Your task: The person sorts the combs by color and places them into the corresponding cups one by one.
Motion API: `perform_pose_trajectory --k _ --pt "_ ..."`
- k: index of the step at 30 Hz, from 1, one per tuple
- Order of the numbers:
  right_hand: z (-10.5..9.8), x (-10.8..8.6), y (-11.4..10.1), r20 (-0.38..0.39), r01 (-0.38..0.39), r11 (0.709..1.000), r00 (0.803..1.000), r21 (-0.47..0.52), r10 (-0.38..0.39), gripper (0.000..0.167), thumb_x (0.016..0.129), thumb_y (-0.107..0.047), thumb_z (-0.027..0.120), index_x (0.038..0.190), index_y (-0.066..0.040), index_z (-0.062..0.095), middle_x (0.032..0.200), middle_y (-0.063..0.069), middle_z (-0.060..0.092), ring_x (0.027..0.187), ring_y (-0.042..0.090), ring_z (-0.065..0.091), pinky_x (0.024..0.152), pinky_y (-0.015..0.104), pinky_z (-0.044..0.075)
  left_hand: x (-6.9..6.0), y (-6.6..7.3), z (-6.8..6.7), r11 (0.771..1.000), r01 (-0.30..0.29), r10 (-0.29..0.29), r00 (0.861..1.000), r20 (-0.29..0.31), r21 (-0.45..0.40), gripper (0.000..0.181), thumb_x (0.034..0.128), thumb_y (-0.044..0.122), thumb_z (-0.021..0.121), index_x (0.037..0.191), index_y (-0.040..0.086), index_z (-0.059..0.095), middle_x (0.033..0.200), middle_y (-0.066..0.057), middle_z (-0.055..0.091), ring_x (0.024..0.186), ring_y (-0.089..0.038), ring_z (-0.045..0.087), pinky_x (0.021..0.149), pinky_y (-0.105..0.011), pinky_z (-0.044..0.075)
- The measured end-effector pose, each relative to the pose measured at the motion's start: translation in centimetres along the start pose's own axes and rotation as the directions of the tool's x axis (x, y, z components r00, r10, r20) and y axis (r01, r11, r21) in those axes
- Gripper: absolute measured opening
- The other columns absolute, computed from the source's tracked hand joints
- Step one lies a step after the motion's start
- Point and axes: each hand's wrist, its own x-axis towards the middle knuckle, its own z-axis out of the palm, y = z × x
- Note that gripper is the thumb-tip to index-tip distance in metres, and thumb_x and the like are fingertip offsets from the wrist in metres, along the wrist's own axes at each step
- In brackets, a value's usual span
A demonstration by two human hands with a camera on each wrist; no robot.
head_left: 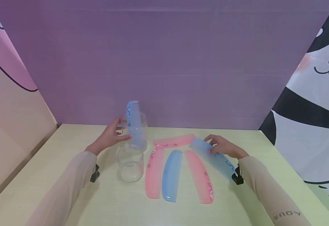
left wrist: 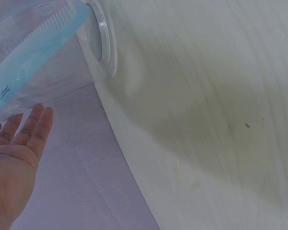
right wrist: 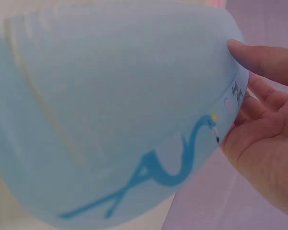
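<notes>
In the head view, my left hand [head_left: 110, 136] holds the side of a clear plastic cup [head_left: 143, 142], thumb in front and fingers behind. A blue comb [head_left: 133, 114] stands upright inside that cup, its top above the rim. In the left wrist view, the fingertips of my left hand [left wrist: 17, 158] meet the cup's wall [left wrist: 57, 88]; the thumb is out of sight. My right hand [head_left: 223, 147] pinches a second blue comb [head_left: 213, 157], which has a swan-like print. In the right wrist view, the thumb lies on this comb's [right wrist: 120, 96] face.
A second clear cup [head_left: 130, 169] stands in front of the first. On the pale table [head_left: 110, 204] lie a sideways pink comb [head_left: 174, 141], a left pink comb [head_left: 154, 174], another blue comb [head_left: 172, 175] and a right pink comb [head_left: 199, 177]. A purple backdrop [head_left: 164, 62] rises behind.
</notes>
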Motion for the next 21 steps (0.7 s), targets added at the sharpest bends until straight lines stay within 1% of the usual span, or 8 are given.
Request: perform_pose_trajectory --k 7,11,16,21 --pt "-0.4 0.2 -0.3 -0.045 0.025 1.000 0.999 0.008 -0.025 0.045 0.085 -0.010 0.060 0.126 -0.003 0.044 0.117 0.023 0.052 0.097 0.027 0.055 0.083 0.039 0.050 0.0 0.0 0.1 1.000 -0.005 0.005 1.000 -0.004 0.003 0.096 0.0744 0.034 0.075 0.144 0.006 0.015 0.140 -0.019 0.035 0.121 -0.042 0.044 0.096 -0.051 0.044" --pt "-0.6 0.5 -0.6 -0.084 0.036 0.999 0.996 0.028 -0.034 0.047 0.085 -0.010 0.061 0.128 -0.004 0.043 0.116 0.020 0.053 0.096 0.025 0.055 0.082 0.035 0.049 0.1 -0.2 0.1 1.000 -0.008 0.008 1.000 -0.009 0.005 0.095 0.0741 0.034 0.075 0.143 0.006 0.015 0.139 -0.018 0.036 0.121 -0.041 0.045 0.095 -0.050 0.044" --pt "-0.8 0.9 -1.7 -0.137 0.059 0.995 0.989 0.074 -0.049 0.048 0.085 -0.009 0.061 0.129 -0.002 0.041 0.112 0.021 0.053 0.094 0.025 0.055 0.079 0.033 0.048 0.2 -0.5 0.1 1.000 -0.011 0.011 1.000 -0.009 0.004 0.095 0.0738 0.035 0.075 0.143 0.007 0.016 0.139 -0.017 0.036 0.121 -0.041 0.045 0.095 -0.050 0.044" --pt "-0.5 1.5 -3.1 -0.181 0.079 0.992 0.982 0.095 -0.061 0.048 0.086 -0.010 0.060 0.128 0.000 0.040 0.118 0.022 0.051 0.100 0.028 0.054 0.080 0.034 0.048 0.2 -0.5 0.1 1.000 -0.003 0.003 1.000 -0.007 -0.003 0.096 0.0739 0.035 0.075 0.144 0.007 0.015 0.140 -0.018 0.035 0.121 -0.041 0.045 0.096 -0.051 0.043"
